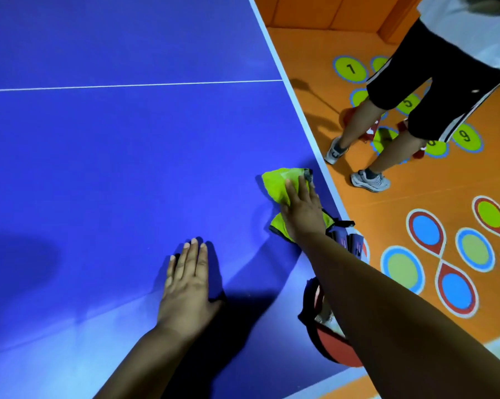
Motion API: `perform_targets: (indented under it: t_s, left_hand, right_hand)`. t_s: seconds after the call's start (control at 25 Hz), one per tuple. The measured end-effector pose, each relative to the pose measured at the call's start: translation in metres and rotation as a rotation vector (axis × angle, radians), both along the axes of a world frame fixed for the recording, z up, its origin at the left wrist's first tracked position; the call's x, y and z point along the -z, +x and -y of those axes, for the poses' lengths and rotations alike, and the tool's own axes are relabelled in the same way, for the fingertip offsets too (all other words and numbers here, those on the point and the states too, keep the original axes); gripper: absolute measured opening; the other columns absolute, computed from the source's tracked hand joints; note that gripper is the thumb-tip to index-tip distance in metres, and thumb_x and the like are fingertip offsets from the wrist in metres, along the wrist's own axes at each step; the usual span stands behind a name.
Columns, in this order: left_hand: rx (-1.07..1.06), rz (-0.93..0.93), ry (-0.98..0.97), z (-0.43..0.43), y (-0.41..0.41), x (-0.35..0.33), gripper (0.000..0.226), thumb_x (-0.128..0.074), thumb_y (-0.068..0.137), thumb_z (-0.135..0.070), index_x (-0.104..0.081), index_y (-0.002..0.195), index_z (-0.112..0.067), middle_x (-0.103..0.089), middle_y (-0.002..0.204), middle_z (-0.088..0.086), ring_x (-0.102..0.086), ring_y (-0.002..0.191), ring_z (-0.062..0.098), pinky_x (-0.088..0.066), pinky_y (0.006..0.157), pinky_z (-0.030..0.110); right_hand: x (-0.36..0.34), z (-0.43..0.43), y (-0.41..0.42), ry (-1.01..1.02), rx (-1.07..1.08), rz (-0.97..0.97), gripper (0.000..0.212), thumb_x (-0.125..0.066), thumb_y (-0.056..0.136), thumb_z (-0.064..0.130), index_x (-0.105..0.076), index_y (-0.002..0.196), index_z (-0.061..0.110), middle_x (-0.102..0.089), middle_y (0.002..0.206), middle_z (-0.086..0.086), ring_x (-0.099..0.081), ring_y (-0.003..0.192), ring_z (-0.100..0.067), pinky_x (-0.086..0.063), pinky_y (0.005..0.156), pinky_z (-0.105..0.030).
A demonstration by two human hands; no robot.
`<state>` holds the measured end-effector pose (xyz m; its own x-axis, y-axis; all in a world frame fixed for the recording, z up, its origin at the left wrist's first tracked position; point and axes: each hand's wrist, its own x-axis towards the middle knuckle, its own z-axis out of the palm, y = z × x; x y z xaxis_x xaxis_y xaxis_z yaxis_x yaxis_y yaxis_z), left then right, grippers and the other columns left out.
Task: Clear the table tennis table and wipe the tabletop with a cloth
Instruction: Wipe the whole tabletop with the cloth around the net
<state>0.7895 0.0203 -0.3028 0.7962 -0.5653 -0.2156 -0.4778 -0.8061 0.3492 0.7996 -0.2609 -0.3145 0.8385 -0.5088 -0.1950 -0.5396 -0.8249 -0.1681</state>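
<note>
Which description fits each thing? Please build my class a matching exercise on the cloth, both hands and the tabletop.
Things:
1. cloth
2. left hand
3. right hand
4. tabletop

Descriptions:
A. blue with white lines
B. lies flat on the bare tabletop
C. yellow-green
D. presses on the cloth

Pairs: 1-C, 2-B, 3-D, 4-A

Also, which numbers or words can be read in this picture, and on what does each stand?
"1": far green round floor marker.
"5": middle green round floor marker, between a standing person's legs.
"9": near green round floor marker.
Neighbouring markers: numbers hidden or cut off.
Dark blue object: print blurred.
</note>
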Motion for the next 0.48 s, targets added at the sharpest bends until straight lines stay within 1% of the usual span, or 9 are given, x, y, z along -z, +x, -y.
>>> perform_targets:
  t_s: [0.04, 0.08, 0.12, 0.16, 0.24, 0.28, 0.36, 0.4, 0.48]
  left_hand:
    - [-0.019, 0.006, -0.037, -0.008, 0.001, -0.003, 0.110, -0.060, 0.065, -0.049, -0.003, 0.148, -0.007, 0.005, 0.154, 0.003, 0.012, 0.142, 0.013, 0.018, 0.110, 0.025]
    - [-0.027, -0.022, -0.047, -0.019, 0.002, -0.003, 0.111, -0.061, 0.071, -0.049, 0.010, 0.147, -0.011, 0.020, 0.149, -0.003, 0.024, 0.137, 0.008, 0.025, 0.106, 0.024]
    - [-0.042, -0.039, -0.038, -0.030, 0.004, -0.006, 0.112, -0.062, 0.074, -0.050, 0.016, 0.145, -0.014, 0.027, 0.146, -0.006, 0.030, 0.132, 0.006, 0.029, 0.103, 0.024]
    - [-0.045, -0.045, -0.010, -0.042, 0.006, -0.008, 0.113, -0.063, 0.075, -0.050, 0.018, 0.145, -0.014, 0.029, 0.147, -0.005, 0.033, 0.131, 0.006, 0.031, 0.101, 0.024]
    - [-0.064, -0.035, -0.029, -0.069, 0.011, -0.006, 0.114, -0.063, 0.074, -0.053, 0.015, 0.145, -0.011, 0.018, 0.154, 0.002, 0.028, 0.135, 0.008, 0.028, 0.103, 0.024]
    - [-0.077, -0.019, -0.011, -0.087, 0.013, -0.008, 0.112, -0.061, 0.072, -0.056, 0.006, 0.147, -0.006, 0.005, 0.156, 0.008, 0.019, 0.140, 0.011, 0.023, 0.107, 0.025]
    - [-0.152, -0.066, 0.016, -0.127, 0.018, -0.010, 0.105, -0.050, 0.067, -0.060, -0.019, 0.145, 0.003, -0.022, 0.152, 0.016, -0.006, 0.141, 0.021, 0.010, 0.112, 0.029]
    - [-0.182, -0.056, 0.027, -0.150, 0.022, -0.009, 0.102, -0.043, 0.067, -0.060, -0.024, 0.143, 0.004, -0.027, 0.150, 0.017, -0.012, 0.140, 0.023, 0.008, 0.112, 0.029]
    - [-0.246, -0.025, 0.010, -0.198, 0.025, -0.007, 0.097, -0.033, 0.069, -0.057, -0.021, 0.145, 0.003, -0.020, 0.152, 0.015, -0.010, 0.142, 0.021, 0.012, 0.112, 0.027]
  right_hand:
    - [-0.001, -0.007, -0.002, -0.002, 0.039, 0.008, 0.058, -0.041, 0.099, 0.037, -0.023, 0.152, 0.023, -0.004, 0.161, -0.009, -0.006, 0.148, -0.032, -0.011, 0.118, -0.041]
    - [-0.003, -0.017, -0.005, 0.002, 0.085, 0.014, 0.059, -0.043, 0.099, 0.035, -0.020, 0.153, 0.024, -0.002, 0.162, -0.008, -0.003, 0.148, -0.032, -0.009, 0.118, -0.039]
    - [-0.004, -0.031, -0.007, 0.007, 0.129, 0.012, 0.061, -0.044, 0.099, 0.035, -0.018, 0.153, 0.025, -0.001, 0.162, -0.008, -0.002, 0.148, -0.032, -0.008, 0.118, -0.038]
    - [-0.006, -0.048, -0.010, 0.013, 0.163, 0.001, 0.062, -0.044, 0.099, 0.035, -0.017, 0.153, 0.025, 0.000, 0.162, -0.008, -0.001, 0.148, -0.033, -0.008, 0.118, -0.038]
    - [-0.005, -0.086, -0.016, 0.010, 0.172, -0.026, 0.063, -0.043, 0.098, 0.038, -0.016, 0.153, 0.026, -0.001, 0.162, -0.008, -0.003, 0.147, -0.034, -0.009, 0.118, -0.041]
    - [-0.006, -0.112, -0.017, 0.006, 0.146, -0.024, 0.062, -0.043, 0.098, 0.040, -0.019, 0.153, 0.025, -0.005, 0.161, -0.010, -0.007, 0.147, -0.036, -0.012, 0.117, -0.044]
    - [-0.009, -0.167, -0.015, -0.001, 0.101, 0.010, 0.059, -0.041, 0.093, 0.043, -0.035, 0.148, 0.022, -0.022, 0.157, -0.016, -0.022, 0.142, -0.044, -0.025, 0.112, -0.054]
    - [-0.008, -0.195, -0.010, 0.011, 0.088, 0.012, 0.062, -0.039, 0.089, 0.046, -0.040, 0.146, 0.022, -0.026, 0.155, -0.017, -0.026, 0.140, -0.045, -0.026, 0.110, -0.056]
    - [-0.012, -0.252, 0.001, 0.045, 0.052, -0.047, 0.066, -0.031, 0.087, 0.049, -0.030, 0.150, 0.027, -0.015, 0.159, -0.014, -0.013, 0.145, -0.042, -0.015, 0.115, -0.053]
